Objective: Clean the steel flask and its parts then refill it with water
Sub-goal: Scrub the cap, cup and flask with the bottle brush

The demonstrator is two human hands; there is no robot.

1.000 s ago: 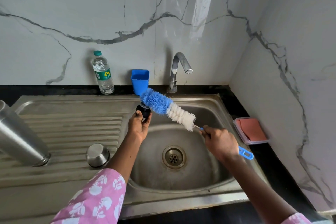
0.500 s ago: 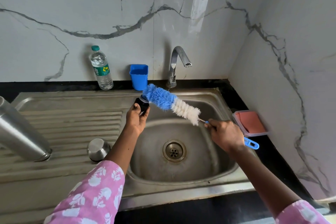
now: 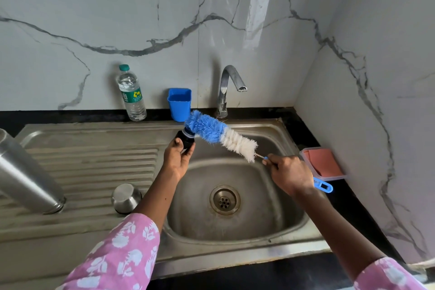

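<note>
Now your left hand grips the black flask stopper above the sink's far-left rim, while your right hand clasps the bottle brush, bristles touching it. The steel flask lies far left on the drainboard.

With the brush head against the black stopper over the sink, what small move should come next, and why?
Probably work the bottle brush back and forth across the black stopper. The left hand holds the stopper over the sink, the right hand grips the brush handle, and the blue bristles already touch the stopper's top; no water runs from the tap.
</note>
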